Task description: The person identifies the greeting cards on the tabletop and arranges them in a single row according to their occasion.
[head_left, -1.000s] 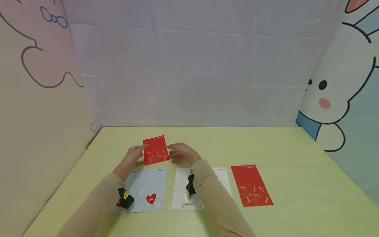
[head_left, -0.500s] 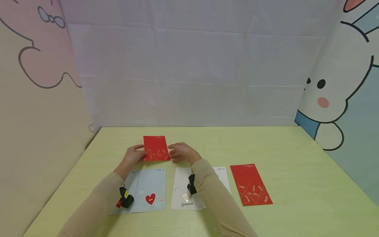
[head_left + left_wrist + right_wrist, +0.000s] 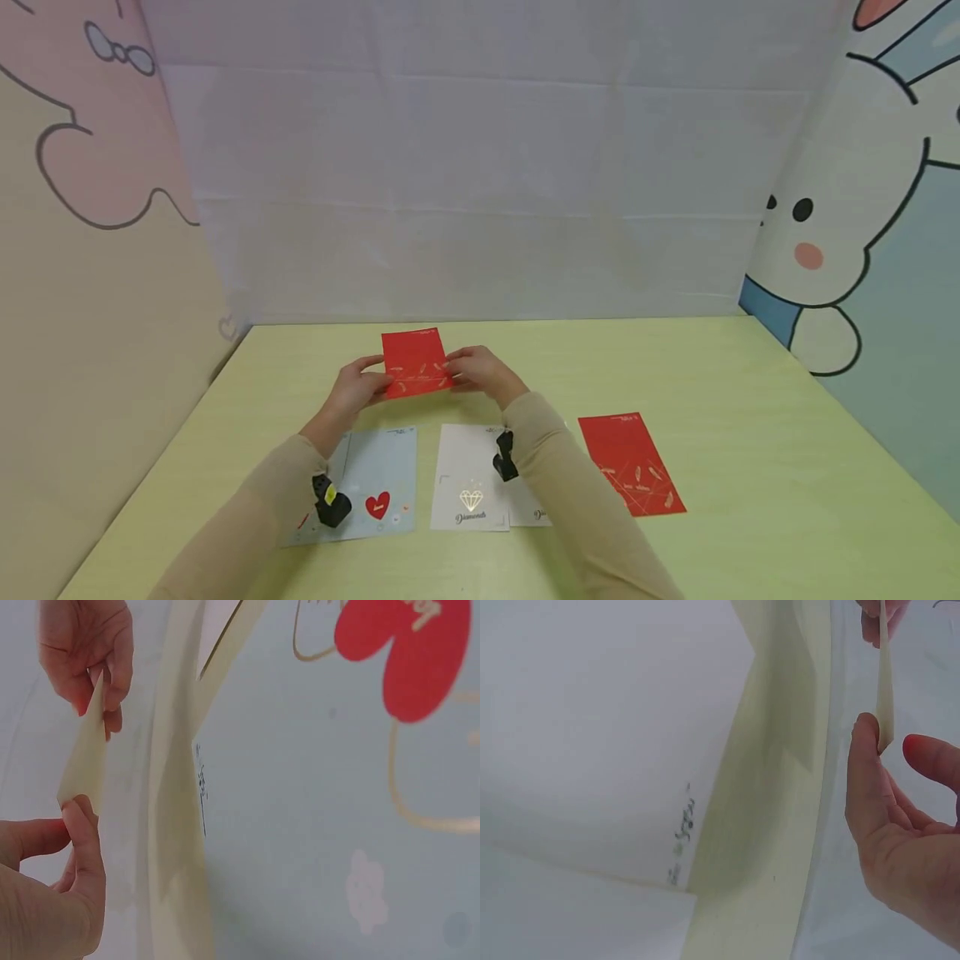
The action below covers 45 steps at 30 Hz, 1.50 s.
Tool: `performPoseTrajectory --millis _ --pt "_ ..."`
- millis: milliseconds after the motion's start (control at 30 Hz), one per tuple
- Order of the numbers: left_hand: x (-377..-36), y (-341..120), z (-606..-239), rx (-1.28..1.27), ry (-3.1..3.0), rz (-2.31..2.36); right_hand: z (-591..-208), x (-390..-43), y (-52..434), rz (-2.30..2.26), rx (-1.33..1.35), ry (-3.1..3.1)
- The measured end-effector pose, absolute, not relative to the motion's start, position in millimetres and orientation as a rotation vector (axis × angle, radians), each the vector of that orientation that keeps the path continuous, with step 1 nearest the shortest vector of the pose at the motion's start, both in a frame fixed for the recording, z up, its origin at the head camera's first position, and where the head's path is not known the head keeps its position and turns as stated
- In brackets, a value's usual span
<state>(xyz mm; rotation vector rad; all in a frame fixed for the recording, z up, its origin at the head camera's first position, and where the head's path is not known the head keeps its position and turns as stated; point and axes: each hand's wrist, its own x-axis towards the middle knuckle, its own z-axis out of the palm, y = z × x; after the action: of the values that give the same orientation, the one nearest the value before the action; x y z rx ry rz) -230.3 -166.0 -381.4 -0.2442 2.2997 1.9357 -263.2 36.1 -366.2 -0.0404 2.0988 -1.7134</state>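
Observation:
My left hand (image 3: 351,393) pinches the left side of a red card (image 3: 415,362) with gold line prints, thumb on its printed face and fingers behind. Its pale back (image 3: 88,754) shows in the left wrist view. The card hangs above the far part of the table, tilted, with a shadow below it. At the card's right edge is my right hand (image 3: 486,373). In the right wrist view, its forefinger (image 3: 864,750) touches the pale back near a corner, while the thumb (image 3: 934,761) stands apart from the card.
Nearer on the yellow table (image 3: 750,433) lie light-blue cards (image 3: 375,467) with a red heart, partly under my left arm. Beside them are white "Diamonds" cards (image 3: 465,467); another red card (image 3: 622,442) lies at right. A white cloth (image 3: 480,208) hangs behind the table.
The red card has been raised and shifted to the right, and its tilt has changed. Both hands have moved up and right with it; the left thumb now overlaps its lower left side.

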Motion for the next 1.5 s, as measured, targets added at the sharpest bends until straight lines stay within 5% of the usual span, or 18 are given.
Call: performPoseTrajectory --millis 1500 --pt "-216.0 -57.6 -378.6 0.078 2.141 2.002 -359.6 -230.3 162.6 -1.698 -0.078 2.295"
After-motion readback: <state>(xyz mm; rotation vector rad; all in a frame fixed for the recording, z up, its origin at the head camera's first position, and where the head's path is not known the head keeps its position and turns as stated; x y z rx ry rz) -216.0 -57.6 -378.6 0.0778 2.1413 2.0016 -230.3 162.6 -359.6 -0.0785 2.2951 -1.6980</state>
